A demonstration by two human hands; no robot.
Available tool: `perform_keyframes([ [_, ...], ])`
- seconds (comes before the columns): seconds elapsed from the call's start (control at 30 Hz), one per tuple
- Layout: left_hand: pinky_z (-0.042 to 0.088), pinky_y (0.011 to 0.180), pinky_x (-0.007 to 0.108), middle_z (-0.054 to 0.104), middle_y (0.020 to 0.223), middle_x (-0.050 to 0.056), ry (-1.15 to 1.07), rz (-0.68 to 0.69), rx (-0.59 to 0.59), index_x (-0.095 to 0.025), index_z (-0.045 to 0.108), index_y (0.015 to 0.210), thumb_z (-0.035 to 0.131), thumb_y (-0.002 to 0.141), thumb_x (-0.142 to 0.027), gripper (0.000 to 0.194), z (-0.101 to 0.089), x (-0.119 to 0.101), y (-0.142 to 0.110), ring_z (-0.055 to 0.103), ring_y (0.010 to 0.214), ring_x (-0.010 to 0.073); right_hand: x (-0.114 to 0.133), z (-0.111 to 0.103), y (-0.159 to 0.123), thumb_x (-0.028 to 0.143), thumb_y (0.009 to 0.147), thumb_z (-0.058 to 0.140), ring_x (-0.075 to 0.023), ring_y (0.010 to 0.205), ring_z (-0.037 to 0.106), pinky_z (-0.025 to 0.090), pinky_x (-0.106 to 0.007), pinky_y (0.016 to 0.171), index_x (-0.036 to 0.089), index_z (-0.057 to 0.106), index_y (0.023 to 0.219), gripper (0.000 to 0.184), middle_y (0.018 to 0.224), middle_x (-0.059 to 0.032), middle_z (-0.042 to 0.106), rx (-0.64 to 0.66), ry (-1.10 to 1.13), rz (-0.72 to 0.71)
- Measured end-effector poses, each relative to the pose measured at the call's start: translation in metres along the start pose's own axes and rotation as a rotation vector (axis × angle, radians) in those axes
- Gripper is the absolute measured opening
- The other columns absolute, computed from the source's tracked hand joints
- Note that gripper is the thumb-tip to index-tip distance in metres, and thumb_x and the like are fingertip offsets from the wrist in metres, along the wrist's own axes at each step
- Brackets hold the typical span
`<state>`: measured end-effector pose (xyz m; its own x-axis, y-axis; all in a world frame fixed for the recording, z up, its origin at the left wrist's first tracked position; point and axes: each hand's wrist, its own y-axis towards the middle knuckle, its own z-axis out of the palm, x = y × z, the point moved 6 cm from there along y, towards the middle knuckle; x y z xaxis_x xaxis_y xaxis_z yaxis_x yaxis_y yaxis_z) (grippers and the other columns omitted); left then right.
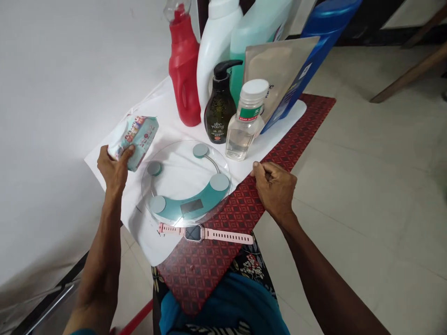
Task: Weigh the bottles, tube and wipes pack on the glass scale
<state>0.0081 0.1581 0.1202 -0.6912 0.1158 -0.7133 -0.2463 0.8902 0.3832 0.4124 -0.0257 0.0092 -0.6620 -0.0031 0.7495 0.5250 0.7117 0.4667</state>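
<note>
My left hand point(113, 168) is closed around a small soft pack with a colourful print point(134, 135), held just left of a round glass scale point(186, 183). Nothing lies on the scale, which has teal pads and a dark display. My right hand point(274, 187) rests on the right edge of the red patterned board point(223, 232), fingers curled over that edge, close to a clear bottle with a white cap point(245, 122). A pink smartwatch point(204, 234) lies flat in front of the scale.
Behind the scale stand a red bottle point(184, 70), a white bottle point(215, 44), a dark pump bottle point(220, 104), a teal bottle point(258, 23), a silver pouch point(275, 70) and a blue bottle point(314, 42). A white sheet point(153, 242) covers part of the board. Tiled floor lies to the right.
</note>
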Motion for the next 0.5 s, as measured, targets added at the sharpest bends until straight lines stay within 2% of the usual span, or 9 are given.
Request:
perform_keyframes([
  [0.07, 0.044, 0.07, 0.033, 0.058, 0.085, -0.001, -0.005, -0.033, -0.049, -0.019, 0.059, 0.095, 0.09, 0.074, -0.043, 0.045, 0.016, 0.007, 0.023, 0.051, 0.075, 0.0167, 0.0, 0.0, 0.0, 0.043, 0.106, 0.055, -0.0182, 0.062, 0.057, 0.04, -0.035, 0.068, 0.025, 0.057, 0.065, 0.045, 0.063, -0.0011, 0.062, 0.011, -0.001, 0.004],
  [0.13, 0.047, 0.076, 0.035, 0.062, 0.089, 0.0, -0.013, -0.027, -0.034, -0.017, 0.06, 0.095, 0.09, 0.078, -0.039, 0.041, 0.038, 0.005, 0.044, 0.059, 0.082, 0.0178, 0.001, 0.0, 0.001, 0.043, 0.106, 0.055, -0.018, 0.062, 0.057, 0.04, -0.035, 0.068, 0.025, 0.057, 0.065, 0.045, 0.062, -0.0009, 0.061, 0.017, 0.006, 0.01],
  [0.2, 0.048, 0.084, 0.038, 0.065, 0.096, 0.002, -0.021, 0.008, 0.004, -0.016, 0.06, 0.098, 0.086, 0.086, -0.036, 0.035, 0.064, -0.005, 0.065, 0.066, 0.096, 0.0205, 0.001, -0.001, 0.001, 0.042, 0.106, 0.056, -0.0176, 0.061, 0.056, 0.04, -0.035, 0.067, 0.025, 0.057, 0.065, 0.045, 0.062, -0.0007, 0.062, 0.016, 0.01, 0.02],
  [0.27, 0.049, 0.09, 0.042, 0.068, 0.103, 0.005, -0.046, 0.042, 0.027, -0.017, 0.059, 0.099, 0.087, 0.086, -0.035, 0.036, 0.091, -0.017, 0.086, 0.068, 0.108, 0.0246, 0.002, -0.002, 0.001, 0.041, 0.106, 0.057, -0.0173, 0.061, 0.056, 0.04, -0.035, 0.067, 0.025, 0.058, 0.065, 0.044, 0.063, -0.0005, 0.063, 0.015, 0.011, 0.03],
  [0.4, 0.052, 0.098, 0.045, 0.072, 0.12, 0.01, -0.237, 0.103, 0.121, -0.023, 0.057, 0.094, 0.096, 0.071, -0.043, 0.049, 0.151, -0.046, 0.122, 0.062, 0.133, 0.033, 0.005, -0.004, 0.001, 0.04, 0.107, 0.058, -0.0176, 0.062, 0.059, 0.042, -0.035, 0.066, 0.024, 0.059, 0.065, 0.045, 0.065, -0.0008, 0.065, 0.022, 0.024, 0.04],
  [0.5, 0.046, 0.1, 0.049, 0.072, 0.128, 0.009, -0.239, 0.126, 0.211, -0.019, 0.058, 0.091, 0.084, 0.08, -0.059, 0.048, 0.196, -0.062, 0.134, 0.055, 0.146, 0.036, 0.006, -0.005, 0.001, 0.042, 0.108, 0.058, -0.0183, 0.063, 0.06, 0.044, -0.036, 0.066, 0.025, 0.061, 0.068, 0.044, 0.066, -0.001, 0.066, 0.026, 0.032, 0.066],
])
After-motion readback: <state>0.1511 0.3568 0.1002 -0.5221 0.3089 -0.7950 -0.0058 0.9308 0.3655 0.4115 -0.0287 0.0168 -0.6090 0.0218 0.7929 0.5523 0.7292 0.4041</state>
